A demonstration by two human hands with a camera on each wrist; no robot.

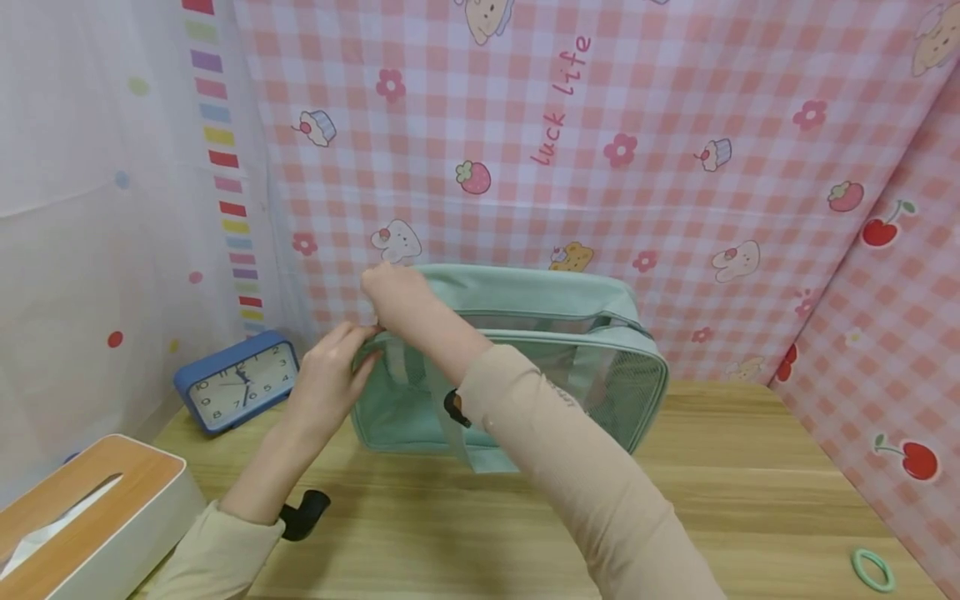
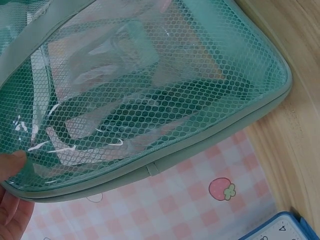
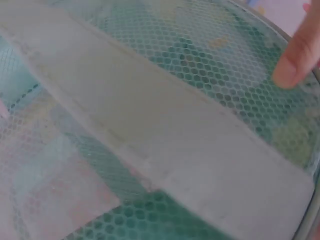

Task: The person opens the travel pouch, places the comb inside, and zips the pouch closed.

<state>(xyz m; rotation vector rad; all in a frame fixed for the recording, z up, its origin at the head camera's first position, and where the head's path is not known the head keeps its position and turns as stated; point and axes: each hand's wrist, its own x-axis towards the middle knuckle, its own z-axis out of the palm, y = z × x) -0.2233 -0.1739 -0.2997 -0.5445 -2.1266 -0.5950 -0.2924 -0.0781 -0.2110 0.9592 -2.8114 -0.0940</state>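
Note:
A mint-green bag (image 1: 630,400) with a mesh front stands on the table, its top zip seam gaping toward the right. At its upper left corner my left hand (image 1: 330,362) pinches the edge, thumb on the mesh side and fingers behind, as the left wrist view of the bag (image 2: 180,115) also shows. My right hand (image 1: 401,300) crosses over to that same corner, fingers curled at the top edge; its fingertips, and any zip pull there, are hidden. A pale handle strap (image 3: 155,125) runs across the mesh in the right wrist view.
Left of the bag sits a blue alarm clock (image 1: 238,382). A tissue box (image 1: 127,517) with a wooden top occupies the near left. On the near right of the table (image 1: 720,500) lies a green ring (image 1: 872,570). Behind the bag hangs a pink checked cloth (image 1: 525,225).

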